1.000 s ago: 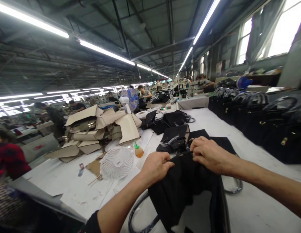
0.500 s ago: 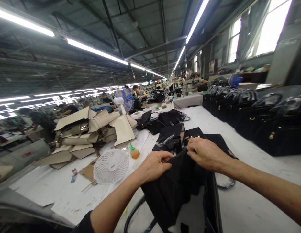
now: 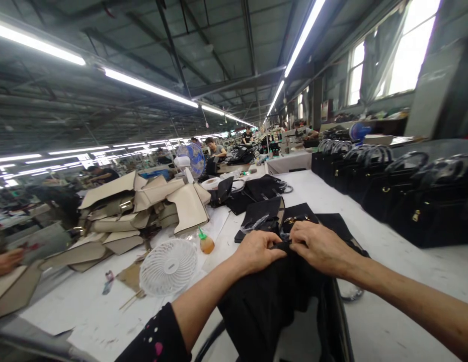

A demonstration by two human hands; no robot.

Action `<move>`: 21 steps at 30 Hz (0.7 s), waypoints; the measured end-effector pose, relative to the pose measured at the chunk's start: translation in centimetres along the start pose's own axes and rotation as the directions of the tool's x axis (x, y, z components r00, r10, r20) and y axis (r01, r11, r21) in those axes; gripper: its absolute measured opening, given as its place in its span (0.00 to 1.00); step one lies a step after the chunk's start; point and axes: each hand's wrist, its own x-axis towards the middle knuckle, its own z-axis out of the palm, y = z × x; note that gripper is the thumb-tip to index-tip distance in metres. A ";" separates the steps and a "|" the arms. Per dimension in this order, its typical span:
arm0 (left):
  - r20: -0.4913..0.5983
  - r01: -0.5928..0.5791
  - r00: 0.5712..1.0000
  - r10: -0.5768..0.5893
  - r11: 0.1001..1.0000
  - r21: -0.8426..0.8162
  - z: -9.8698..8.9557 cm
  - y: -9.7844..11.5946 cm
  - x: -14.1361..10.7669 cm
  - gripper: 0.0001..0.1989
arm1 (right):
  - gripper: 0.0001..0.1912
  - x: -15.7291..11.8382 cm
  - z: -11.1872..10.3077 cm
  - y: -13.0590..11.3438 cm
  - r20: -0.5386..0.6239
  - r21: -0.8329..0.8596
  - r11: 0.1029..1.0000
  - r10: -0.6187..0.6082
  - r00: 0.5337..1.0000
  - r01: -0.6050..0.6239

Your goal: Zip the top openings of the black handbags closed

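Observation:
A black handbag (image 3: 252, 306) is on the white table in front of me, its dark cloth bunched up towards its far edge. My left hand (image 3: 258, 251) pinches that upper edge between thumb and fingers. Close beside it on the right, my right hand (image 3: 313, 244) grips the same edge with curled fingers. The two hands nearly meet. Just beyond them lie black bag pieces (image 3: 262, 216) with some gold metal fittings and clear plastic. Part of a dark handle (image 3: 211, 342) curves out at the bag's lower left.
Beige bag panels (image 3: 143, 211) are heaped at the left. A white fan (image 3: 169, 267) and a glue bottle with green tip (image 3: 206, 243) stand nearer. Finished black handbags (image 3: 392, 191) line the right side. At the far left, another person's hand (image 3: 7, 262) is by a beige panel.
My left hand has moved right along the bag's edge, closer to my right hand. Another person's hand and a beige panel have come into view at the far left.

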 end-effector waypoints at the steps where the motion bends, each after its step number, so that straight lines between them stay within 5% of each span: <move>1: 0.000 0.000 1.000 0.000 1.000 0.001 0.0 -0.1 0.0 0.14 | 0.12 -0.1 -0.1 0.0 0.000 0.010 1.000 0.008 1.000 -0.008; 11: -0.023 -0.069 0.997 0.069 0.998 0.002 0.2 0.1 -0.1 0.13 | 0.12 -0.1 0.0 0.0 -0.013 -0.019 0.998 0.067 0.998 -0.067; 16: -0.052 -0.088 0.994 0.096 0.987 0.133 0.5 0.7 0.4 0.13 | 0.11 0.0 0.1 -0.1 -0.017 -0.020 0.994 0.108 0.994 -0.108; 21: -0.055 0.080 0.996 -0.075 0.993 0.089 -0.1 1.3 -0.3 0.10 | 0.04 -0.7 -0.2 0.0 0.017 0.080 0.996 0.039 0.999 -0.040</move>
